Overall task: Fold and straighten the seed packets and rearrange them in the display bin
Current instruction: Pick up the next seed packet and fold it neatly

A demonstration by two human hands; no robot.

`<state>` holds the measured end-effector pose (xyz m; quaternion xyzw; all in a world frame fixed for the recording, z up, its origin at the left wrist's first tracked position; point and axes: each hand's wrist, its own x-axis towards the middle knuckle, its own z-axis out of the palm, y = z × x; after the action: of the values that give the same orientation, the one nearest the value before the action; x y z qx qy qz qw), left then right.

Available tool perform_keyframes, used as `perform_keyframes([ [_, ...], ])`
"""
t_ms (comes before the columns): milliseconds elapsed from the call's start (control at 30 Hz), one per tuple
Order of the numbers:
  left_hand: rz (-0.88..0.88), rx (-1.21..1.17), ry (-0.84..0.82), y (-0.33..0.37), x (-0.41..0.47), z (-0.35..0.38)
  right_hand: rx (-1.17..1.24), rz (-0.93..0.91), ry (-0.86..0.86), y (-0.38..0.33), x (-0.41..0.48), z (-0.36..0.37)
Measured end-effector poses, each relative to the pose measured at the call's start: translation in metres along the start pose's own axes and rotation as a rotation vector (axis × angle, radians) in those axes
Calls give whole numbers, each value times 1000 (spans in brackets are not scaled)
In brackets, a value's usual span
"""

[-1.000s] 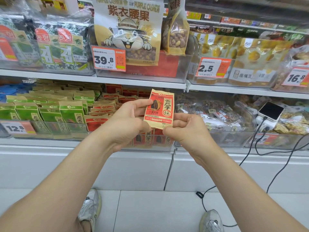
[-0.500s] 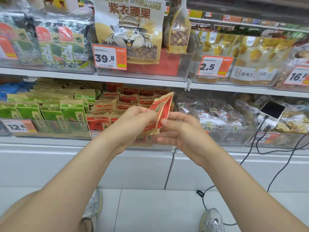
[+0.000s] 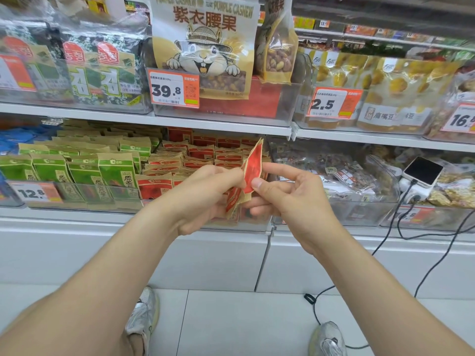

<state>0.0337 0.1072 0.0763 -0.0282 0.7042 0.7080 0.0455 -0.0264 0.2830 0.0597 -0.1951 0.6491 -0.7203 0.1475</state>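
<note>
Pinched between both hands, a red seed packet [image 3: 254,167] was held in the air just in front of the lower shelf. The right hand [image 3: 291,199] had its thumb and forefinger closed on the packet's upper half, its other fingers loosely curled below. The left hand [image 3: 205,199] had its fingers curled round the lower end, where the paper looked creased and doubled. The packet stood nearly edge-on and tilted, its top corner pointing up and to the right.

Directly behind it sat the clear display bin [image 3: 253,225], filled with rows of matching red packets [image 3: 201,154] standing on end; the held packet was outside the bin, in front of its right half. Just left of that bin stood green packets [image 3: 84,170] behind a 12.8 price tag [image 3: 33,192]. On the upper shelf, a big cashew bag [image 3: 203,34] stood above the red ones. Toward the lower shelf's right end lay a phone [image 3: 422,170], with a black cable [image 3: 437,255] hanging to the floor.
</note>
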Motion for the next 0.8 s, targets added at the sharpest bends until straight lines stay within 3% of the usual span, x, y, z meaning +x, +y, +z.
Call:
perform_keyframes([
  [167,-38,-6,77,-3,4,8,-16,35,-122,-5,-1,2],
  [800,-5,30,-108,-10,4,-12,-196,-127,13,5,1,0],
])
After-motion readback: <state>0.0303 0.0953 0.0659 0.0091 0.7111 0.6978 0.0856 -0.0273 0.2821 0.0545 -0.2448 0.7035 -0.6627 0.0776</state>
